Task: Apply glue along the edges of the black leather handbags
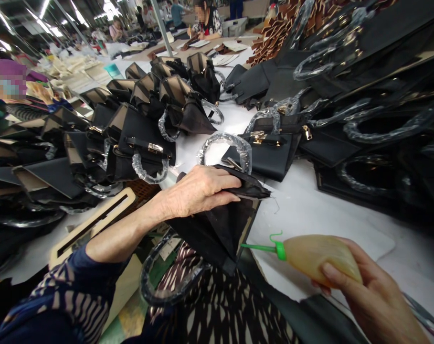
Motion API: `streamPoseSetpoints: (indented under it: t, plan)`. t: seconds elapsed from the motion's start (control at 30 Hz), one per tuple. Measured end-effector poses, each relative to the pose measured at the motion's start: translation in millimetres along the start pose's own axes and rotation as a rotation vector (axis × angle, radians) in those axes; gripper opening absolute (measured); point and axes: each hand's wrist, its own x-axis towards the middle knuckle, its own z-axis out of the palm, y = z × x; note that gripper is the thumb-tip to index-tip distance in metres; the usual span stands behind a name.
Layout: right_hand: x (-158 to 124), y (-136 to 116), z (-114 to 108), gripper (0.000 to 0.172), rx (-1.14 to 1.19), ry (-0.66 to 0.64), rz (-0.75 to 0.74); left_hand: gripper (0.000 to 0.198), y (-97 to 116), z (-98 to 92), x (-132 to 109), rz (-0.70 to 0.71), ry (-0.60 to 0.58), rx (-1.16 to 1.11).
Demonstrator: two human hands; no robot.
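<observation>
My left hand [198, 191] presses down on a black handbag [220, 224] that lies tilted at the table's near edge, fingers gripping its folded top flap. The bag's plastic-wrapped handle [159, 282] hangs down over my lap. My right hand [374, 291] holds a soft yellowish glue bottle [317, 255] with a green nozzle [263, 247]. The nozzle tip points left, close to the bag's side edge.
Many black handbags with wrapped handles [145, 143] crowd the white table [310, 205] on the left, back and right [381, 119]. A beige slotted template [91, 224] lies at the left. Other people sit at tables in the background [206, 19].
</observation>
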Motion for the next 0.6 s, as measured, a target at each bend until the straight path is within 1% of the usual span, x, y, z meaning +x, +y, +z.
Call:
streamPoseSetpoints:
  t: [0.27, 0.43, 0.5, 0.6]
  plan:
    - [-12.2, -8.5, 3.7, 0.045, 0.003, 0.006, 0.035, 0.028, 0.0, 0.2, -0.2, -0.003, 0.001, -0.018]
    - [-15.8, -4.0, 4.9, 0.045, 0.036, -0.020, 0.088, 0.028, -0.8, 0.5, -0.3, 0.002, 0.008, -0.023]
    - [-17.3, -4.0, 7.4, 0.048, 0.064, -0.033, 0.107, 0.028, -1.0, 0.6, -0.1, 0.010, 0.007, -0.024]
    - [-22.4, -13.5, 16.0, 0.050, 0.102, -0.039, 0.144, 0.028, -1.6, 1.1, 0.1, 0.030, 0.015, -0.025]
